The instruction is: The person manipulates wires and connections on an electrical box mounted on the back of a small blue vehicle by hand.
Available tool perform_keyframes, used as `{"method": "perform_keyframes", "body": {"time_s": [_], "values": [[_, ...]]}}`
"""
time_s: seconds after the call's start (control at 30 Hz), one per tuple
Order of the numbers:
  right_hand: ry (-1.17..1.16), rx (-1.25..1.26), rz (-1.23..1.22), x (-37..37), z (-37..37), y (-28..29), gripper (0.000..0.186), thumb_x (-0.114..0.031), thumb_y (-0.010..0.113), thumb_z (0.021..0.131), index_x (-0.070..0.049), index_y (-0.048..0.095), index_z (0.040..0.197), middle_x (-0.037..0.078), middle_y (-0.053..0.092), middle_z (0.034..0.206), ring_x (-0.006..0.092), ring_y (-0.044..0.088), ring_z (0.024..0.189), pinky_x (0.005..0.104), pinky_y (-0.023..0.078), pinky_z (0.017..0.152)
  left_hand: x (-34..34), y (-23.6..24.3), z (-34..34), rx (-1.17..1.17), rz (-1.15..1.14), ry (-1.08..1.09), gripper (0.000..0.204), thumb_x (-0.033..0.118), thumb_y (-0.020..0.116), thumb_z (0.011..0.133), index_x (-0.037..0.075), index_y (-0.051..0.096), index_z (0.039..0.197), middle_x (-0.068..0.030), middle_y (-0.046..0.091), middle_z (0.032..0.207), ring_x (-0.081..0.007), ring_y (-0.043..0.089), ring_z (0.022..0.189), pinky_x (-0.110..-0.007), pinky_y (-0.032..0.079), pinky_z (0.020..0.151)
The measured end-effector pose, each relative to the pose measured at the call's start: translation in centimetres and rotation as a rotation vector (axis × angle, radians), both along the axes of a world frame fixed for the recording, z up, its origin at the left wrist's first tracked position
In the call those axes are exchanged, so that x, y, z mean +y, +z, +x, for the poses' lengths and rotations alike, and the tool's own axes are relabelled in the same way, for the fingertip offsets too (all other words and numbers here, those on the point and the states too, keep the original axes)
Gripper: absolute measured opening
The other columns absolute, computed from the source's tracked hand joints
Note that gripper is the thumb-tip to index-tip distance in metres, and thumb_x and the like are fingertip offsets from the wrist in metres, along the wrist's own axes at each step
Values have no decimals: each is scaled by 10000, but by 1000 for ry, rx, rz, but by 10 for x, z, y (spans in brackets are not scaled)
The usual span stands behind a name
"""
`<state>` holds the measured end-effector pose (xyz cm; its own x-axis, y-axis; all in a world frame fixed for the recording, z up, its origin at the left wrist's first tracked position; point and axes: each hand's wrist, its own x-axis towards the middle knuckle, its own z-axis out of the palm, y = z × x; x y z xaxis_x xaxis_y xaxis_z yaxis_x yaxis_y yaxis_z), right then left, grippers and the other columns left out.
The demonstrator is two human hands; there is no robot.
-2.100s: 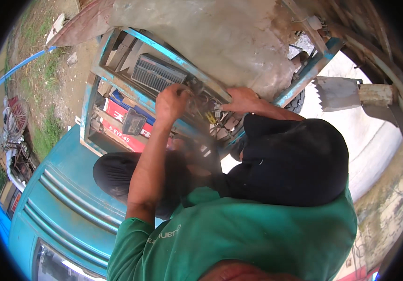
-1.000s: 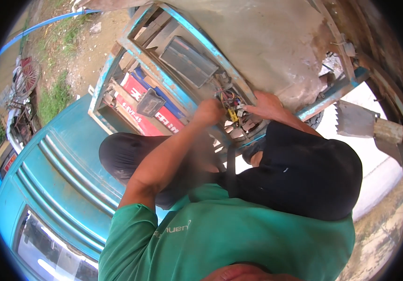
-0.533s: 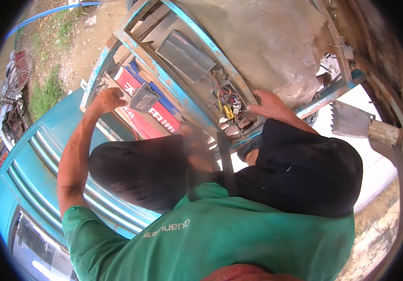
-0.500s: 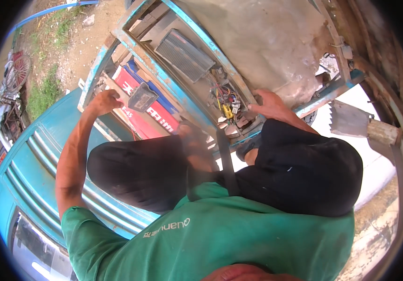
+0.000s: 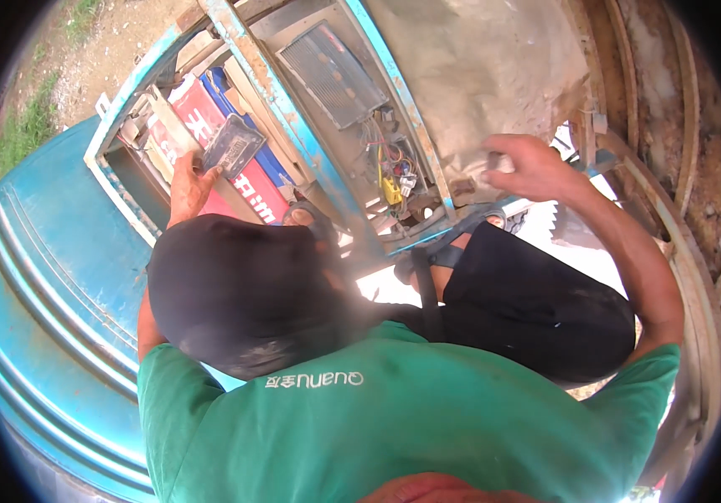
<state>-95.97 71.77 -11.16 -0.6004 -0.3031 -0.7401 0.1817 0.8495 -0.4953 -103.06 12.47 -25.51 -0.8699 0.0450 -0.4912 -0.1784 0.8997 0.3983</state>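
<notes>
At the left, my left hand [image 5: 193,186] reaches past my knee into a rusty blue metal frame [image 5: 276,92]. Its thumb and a finger are apart, near or touching the lower corner of a dark grey rectangular unit [image 5: 235,146] and a tan strip [image 5: 173,126]. That unit lies tilted on a red box [image 5: 197,117] with white lettering; whether the hand grips it cannot be made out. My right hand [image 5: 528,168] hovers over the brown sheet [image 5: 486,92], fingers loosely curled and apart from the thumb, with nothing visible between them.
A ribbed grey metal unit [image 5: 331,74] sits in the frame's middle bay, above tangled wires with a yellow connector [image 5: 391,189]. Blue ribbed bodywork [image 5: 50,277] curves along the left. Rusty curved ribs [image 5: 628,84] stand at the right. My knees [image 5: 243,293] border the frame.
My left hand has come closer to the dark grey unit. My right hand has left the frame's bar and lifted to the right. The whole view has shifted.
</notes>
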Motion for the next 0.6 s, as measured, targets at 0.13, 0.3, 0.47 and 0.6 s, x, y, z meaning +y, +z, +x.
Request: {"method": "perform_keyframes", "body": {"time_s": [0.13,0.3,0.47,0.6], "values": [[322,96,-132,-91,0,-25,390,-328,697,872,-101,706,1189,159,730,1063,387,707,1013,504,563,878,4,-14,11,-34,181,116,529,121,841,851,-20,609,1306,-216,666,1131,-314,659,1065,-412,521,969],[496,112,-134,-178,11,-62,346,-323,699,868,-86,704,1120,187,718,1026,385,709,1002,510,563,860,12,-8,23,14,236,137,579,79,854,816,-45,566,1303,-222,608,1209,-311,654,1135,-430,530,951],[14,58,-317,-201,20,-67,440,-327,693,906,-35,677,1235,167,732,1034,376,713,967,486,554,828,41,42,19,-157,200,277,594,113,871,810,-25,535,1281,-215,676,1081,-298,706,1024,-408,555,880],[-23,-48,-240,-200,16,-67,421,-301,724,908,-23,685,1222,168,747,1031,323,731,959,436,565,833,25,32,27,-113,197,276,593,136,894,789,-24,523,1223,-187,700,1035,-290,712,992,-390,549,868]]}}
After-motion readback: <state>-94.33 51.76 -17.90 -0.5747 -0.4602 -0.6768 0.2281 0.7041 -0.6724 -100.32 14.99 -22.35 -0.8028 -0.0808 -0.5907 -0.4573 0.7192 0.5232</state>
